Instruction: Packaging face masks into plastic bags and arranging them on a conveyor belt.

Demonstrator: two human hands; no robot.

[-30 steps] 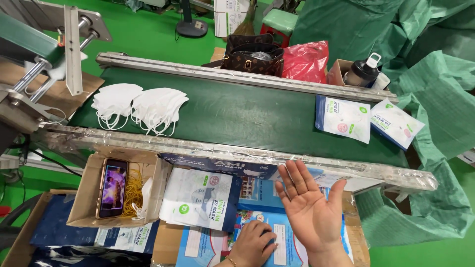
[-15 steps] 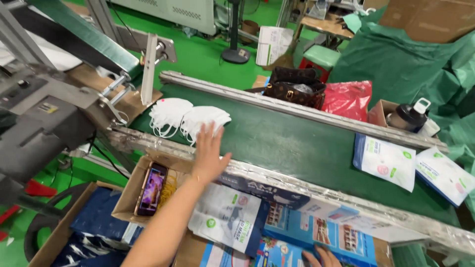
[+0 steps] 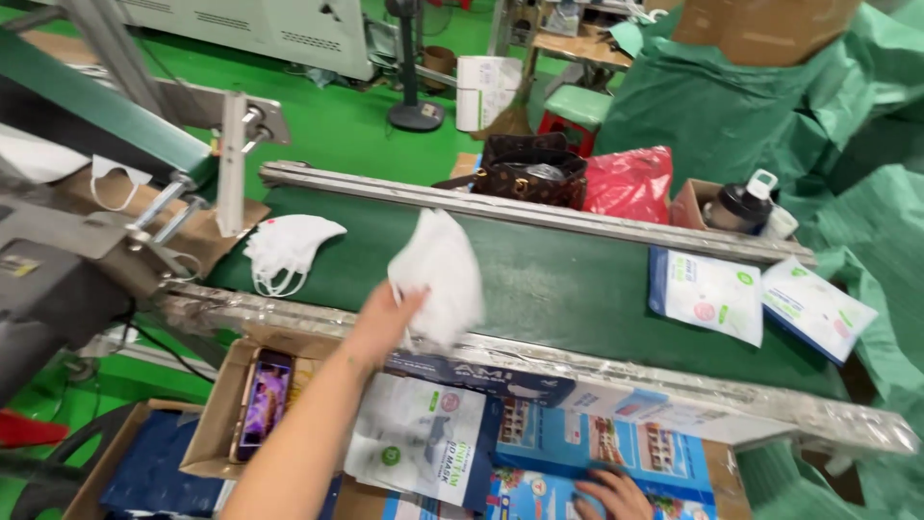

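Our left hand (image 3: 390, 313) closes its fingers on a stack of white face masks (image 3: 438, 279), lifted clear of the green conveyor belt (image 3: 568, 279) and hanging over its near rail. We see the hand mostly from the back and wrist; the fingertips are hidden behind the masks, and motion blur softens the edges of the stack, so we cannot count the masks in it. The forearm runs from the lower left corner of the view up and to the right, nearly straight, with the wrist just above the near rail (image 3: 616, 371).

Our right hand (image 3: 616, 496) is cut off by the bottom edge. Only the knuckles and parts of the fingers show, lying flat and spread on a blue printed carton (image 3: 616, 443); whether the fingers grip anything we cannot tell.

A second pile of white masks (image 3: 284, 248) lies on the belt to the left, well apart from the held stack. Two flat mask packets (image 3: 707, 294) rest on the belt at the right. Below the rail, an open cardboard box (image 3: 217, 424) holds a phone (image 3: 262, 400), beside a white printed pouch (image 3: 419, 453). Beyond the far rail stand a brown handbag (image 3: 529, 173) and a red plastic bag (image 3: 630, 183), both partly hidden by the rail.
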